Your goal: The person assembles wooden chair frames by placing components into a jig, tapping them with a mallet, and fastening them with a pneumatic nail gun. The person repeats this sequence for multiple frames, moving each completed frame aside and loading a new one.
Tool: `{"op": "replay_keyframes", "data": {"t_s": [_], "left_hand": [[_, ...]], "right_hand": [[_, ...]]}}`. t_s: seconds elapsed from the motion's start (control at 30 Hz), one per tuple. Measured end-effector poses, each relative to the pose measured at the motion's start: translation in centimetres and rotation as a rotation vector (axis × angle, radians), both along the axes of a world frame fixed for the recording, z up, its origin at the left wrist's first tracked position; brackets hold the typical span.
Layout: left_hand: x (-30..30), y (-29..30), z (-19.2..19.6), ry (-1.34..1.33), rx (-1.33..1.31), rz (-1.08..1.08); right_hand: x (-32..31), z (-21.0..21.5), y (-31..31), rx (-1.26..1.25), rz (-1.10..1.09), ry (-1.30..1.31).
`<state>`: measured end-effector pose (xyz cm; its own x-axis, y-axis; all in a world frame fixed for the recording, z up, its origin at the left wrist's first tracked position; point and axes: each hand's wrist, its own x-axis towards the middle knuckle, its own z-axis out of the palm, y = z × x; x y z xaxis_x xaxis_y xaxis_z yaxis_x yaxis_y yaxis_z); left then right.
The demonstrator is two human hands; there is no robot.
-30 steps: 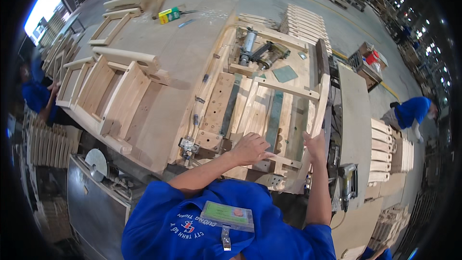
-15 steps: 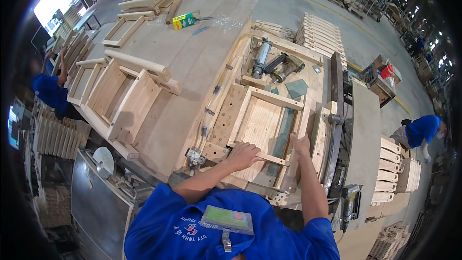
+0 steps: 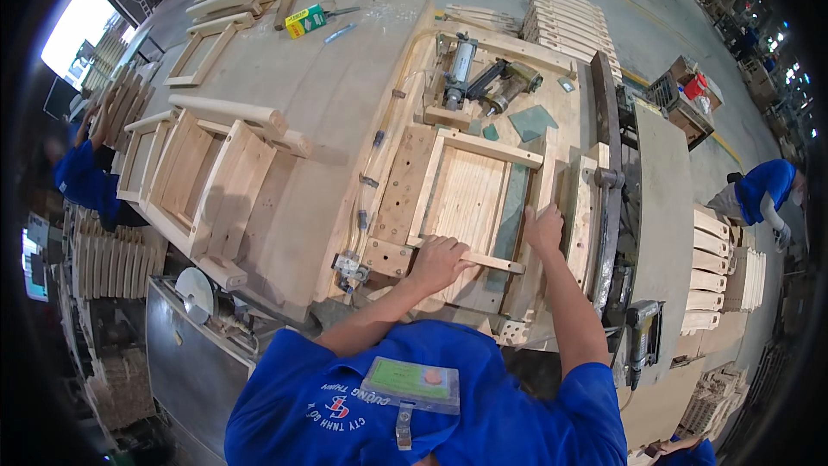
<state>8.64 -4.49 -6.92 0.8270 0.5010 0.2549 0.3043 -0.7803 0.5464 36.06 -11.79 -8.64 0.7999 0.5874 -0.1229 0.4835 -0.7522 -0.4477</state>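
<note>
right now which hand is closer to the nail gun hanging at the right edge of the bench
Right. The right hand rests on the wooden frame's right rail, on the side toward the nail gun. The left hand presses the frame's near rail, farther left.
</note>
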Motion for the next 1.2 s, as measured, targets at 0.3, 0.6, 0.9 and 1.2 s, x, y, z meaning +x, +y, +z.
{"op": "replay_keyframes", "data": {"t_s": [0.3,0.6,0.9,1.2], "left_hand": [[-0.1,-0.3,-0.4,0.003,0.001,0.024],[-3.1,0.7,2.6,-0.056,0.086,-0.013],[-7.3,3.9,6.5,-0.210,0.240,0.055],[2.7,2.4,2.2,-0.245,-0.075,0.010]], "right_hand": [[-4.6,2.5,-2.1,0.060,0.223,-0.466],[-14.9,4.8,-6.3,0.018,0.701,-0.271],[-14.7,4.3,-6.4,-0.041,0.685,-0.223],[-12.9,9.3,-12.8,0.210,0.375,-0.065]]}}
